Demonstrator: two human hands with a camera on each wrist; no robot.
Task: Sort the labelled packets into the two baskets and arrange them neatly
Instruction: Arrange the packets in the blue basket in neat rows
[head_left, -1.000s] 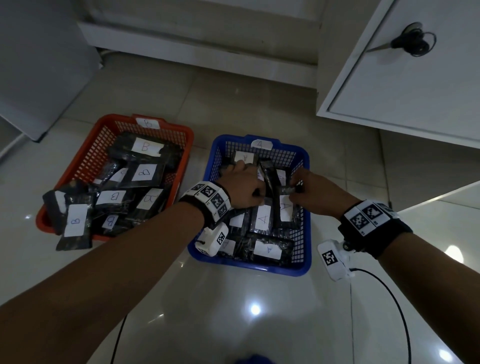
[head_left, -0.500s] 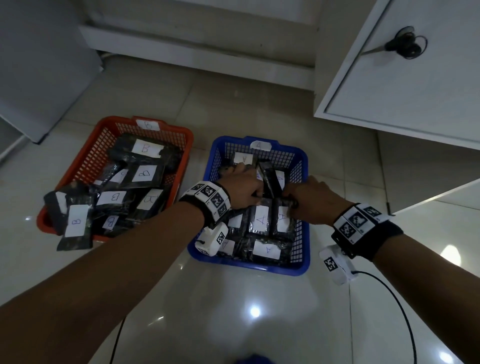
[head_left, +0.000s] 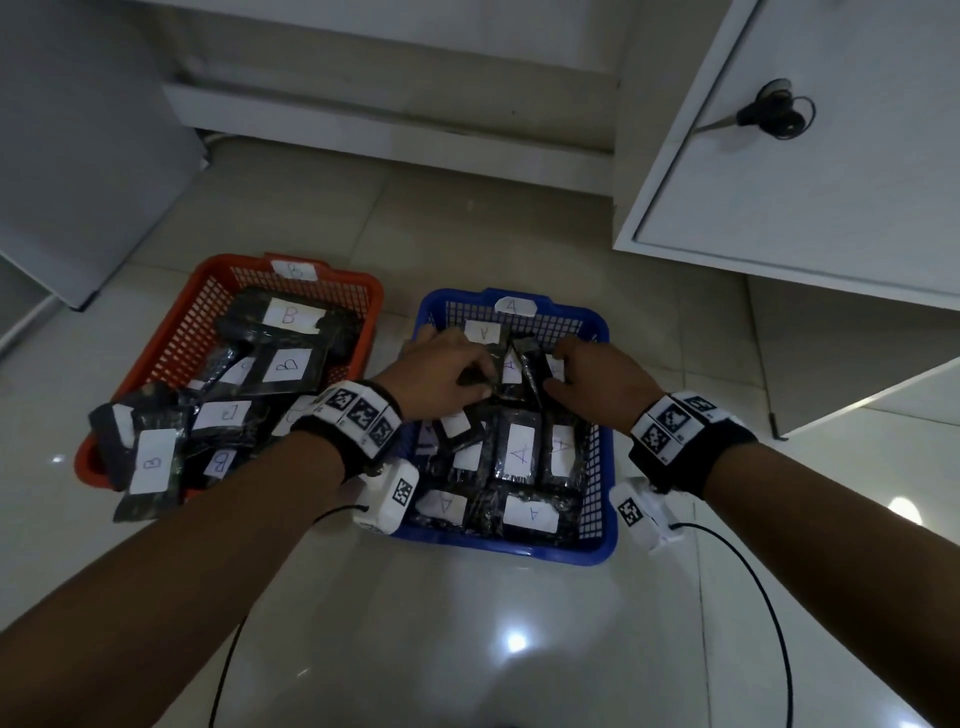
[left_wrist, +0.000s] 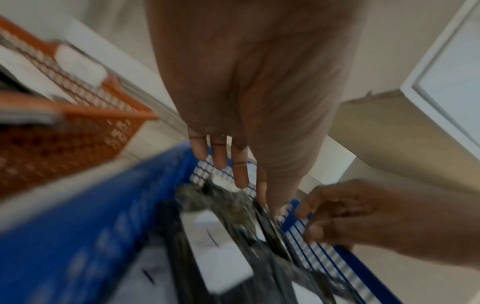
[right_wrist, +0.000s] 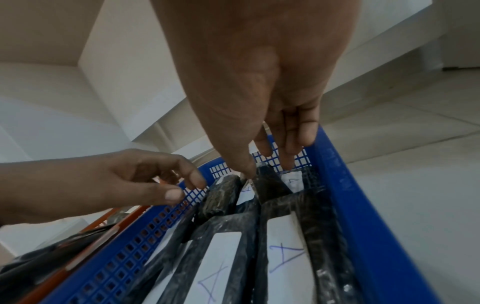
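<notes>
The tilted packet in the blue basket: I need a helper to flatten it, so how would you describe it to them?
Find the blue basket, right of the orange basket. At its far end, between the left hand and right hand, sits the tilted packet. Unlike the packets lying flat with their A labels up, it stands on edge, showing only black wrap.

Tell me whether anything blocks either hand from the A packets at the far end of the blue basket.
Nothing visible does. The left hand and right hand are already inside the blue plastic mesh basket, their fingers right at the black A-labelled packets standing on edge there.
</notes>
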